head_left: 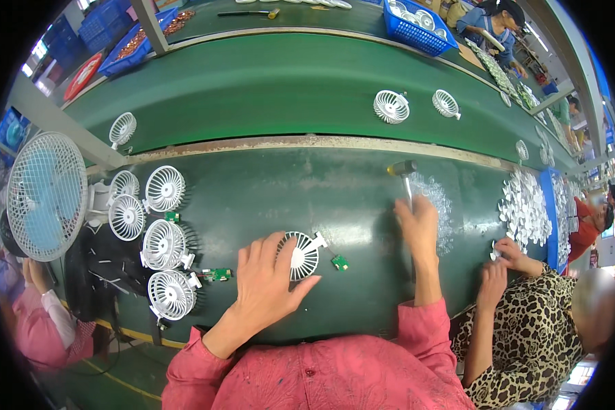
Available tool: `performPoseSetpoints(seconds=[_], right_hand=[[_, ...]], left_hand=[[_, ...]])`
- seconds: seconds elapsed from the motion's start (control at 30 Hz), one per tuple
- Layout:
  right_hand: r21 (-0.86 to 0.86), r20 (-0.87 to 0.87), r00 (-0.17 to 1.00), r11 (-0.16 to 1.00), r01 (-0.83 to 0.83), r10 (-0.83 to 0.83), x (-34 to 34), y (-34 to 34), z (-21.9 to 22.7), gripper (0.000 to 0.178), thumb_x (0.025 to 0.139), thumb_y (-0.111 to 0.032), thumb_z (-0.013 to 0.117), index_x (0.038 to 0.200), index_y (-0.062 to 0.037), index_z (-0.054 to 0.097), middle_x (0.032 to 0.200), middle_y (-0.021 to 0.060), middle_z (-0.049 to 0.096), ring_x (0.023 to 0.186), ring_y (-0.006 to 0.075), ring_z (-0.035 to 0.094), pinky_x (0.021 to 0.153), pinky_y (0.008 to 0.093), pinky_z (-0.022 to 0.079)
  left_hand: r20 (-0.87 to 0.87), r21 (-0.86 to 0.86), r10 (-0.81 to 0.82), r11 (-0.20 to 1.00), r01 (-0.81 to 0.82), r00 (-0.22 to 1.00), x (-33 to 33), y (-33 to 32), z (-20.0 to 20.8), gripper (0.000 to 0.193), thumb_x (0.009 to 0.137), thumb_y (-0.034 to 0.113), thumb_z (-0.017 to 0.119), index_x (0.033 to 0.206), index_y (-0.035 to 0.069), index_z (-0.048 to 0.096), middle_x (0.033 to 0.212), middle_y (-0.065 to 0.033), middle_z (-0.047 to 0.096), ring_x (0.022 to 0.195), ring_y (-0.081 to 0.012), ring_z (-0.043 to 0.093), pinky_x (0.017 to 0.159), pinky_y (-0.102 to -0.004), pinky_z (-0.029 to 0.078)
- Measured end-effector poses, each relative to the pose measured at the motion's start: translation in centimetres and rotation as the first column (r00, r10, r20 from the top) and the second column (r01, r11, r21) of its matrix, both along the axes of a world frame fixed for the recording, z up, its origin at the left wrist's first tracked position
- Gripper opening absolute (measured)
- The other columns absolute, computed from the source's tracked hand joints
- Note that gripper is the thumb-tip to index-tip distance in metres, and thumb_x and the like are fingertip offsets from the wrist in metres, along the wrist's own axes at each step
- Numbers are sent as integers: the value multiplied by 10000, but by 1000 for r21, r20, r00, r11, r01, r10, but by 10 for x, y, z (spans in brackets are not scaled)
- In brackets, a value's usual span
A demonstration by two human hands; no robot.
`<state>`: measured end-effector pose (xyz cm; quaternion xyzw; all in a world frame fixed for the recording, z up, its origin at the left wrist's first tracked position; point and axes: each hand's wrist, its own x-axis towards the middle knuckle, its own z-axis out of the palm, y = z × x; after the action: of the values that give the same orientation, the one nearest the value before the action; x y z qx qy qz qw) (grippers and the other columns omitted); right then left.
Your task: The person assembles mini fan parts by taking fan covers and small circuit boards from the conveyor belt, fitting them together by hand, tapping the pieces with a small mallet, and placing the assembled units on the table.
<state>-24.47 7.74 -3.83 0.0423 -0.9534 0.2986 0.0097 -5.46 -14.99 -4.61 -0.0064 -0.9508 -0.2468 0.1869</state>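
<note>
A small white fan head (pixel 298 258) with radial slats lies flat on the green work table. My left hand (pixel 263 273) holds it from the left, fingers over its edge and thumb along its lower side. A small green circuit board (pixel 340 262) lies beside it, near its stubby neck. To the right, my right hand (pixel 419 229) is closed around the handle of a mallet (pixel 404 167). The mallet's head, dark at one end and yellow at the other, is up and apart from the fan head. Part of the handle is hidden in my fist.
Several white fan heads (pixel 165 244) stand at left, by a large desk fan (pixel 46 197). Small clear pieces (pixel 443 212) and a white parts pile (pixel 525 208) lie at right, near a co-worker's hands (pixel 502 263). Beyond the ledge runs a green conveyor belt (pixel 266 85).
</note>
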Motion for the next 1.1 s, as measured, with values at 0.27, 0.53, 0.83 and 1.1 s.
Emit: performPoseSetpoints(seconds=[0.27, 0.53, 0.83, 1.1], right_hand=[[-764, 589, 691, 568, 307, 419, 48, -13, 12, 158, 924, -66, 629, 1048, 31, 638, 898, 92, 690, 387, 5, 347, 324, 195, 235], [-803, 550, 421, 318, 503, 721, 63, -19, -25, 150, 961, -84, 610, 1020, 54, 625, 851, 65, 638, 381, 5, 349, 311, 194, 259], [-810, 484, 314, 281, 515, 817, 73, -30, -33, 244, 1022, -173, 526, 1049, 35, 650, 468, -56, 372, 328, 23, 270, 317, 213, 231], [-831, 475, 364, 272, 486, 801, 78, -34, -28, 234, 1014, -162, 538, 1058, 39, 651, 521, -39, 434, 331, 26, 292, 315, 210, 235]], left_hand=[[66, 27, 1, 1000, -3, 998, -6, 7, -10, 768, 689, 286, 805, 1297, -36, 463, 1250, -201, 504, 1084, -364, 506, 876, -458, 403], [21, 299, -172, 941, 158, 985, 3, 6, -1, 781, 671, 181, 818, 1325, -18, 439, 1296, -203, 470, 1125, -396, 504, 953, -465, 446], [-30, 336, -186, 924, 185, 982, 4, 5, 2, 774, 666, 178, 822, 1316, -16, 449, 1279, -202, 483, 1095, -388, 532, 909, -447, 483], [13, 431, -180, 889, 157, 984, 3, 5, -3, 774, 670, 185, 820, 1322, -3, 447, 1267, -199, 493, 1120, -384, 530, 927, -439, 482]])
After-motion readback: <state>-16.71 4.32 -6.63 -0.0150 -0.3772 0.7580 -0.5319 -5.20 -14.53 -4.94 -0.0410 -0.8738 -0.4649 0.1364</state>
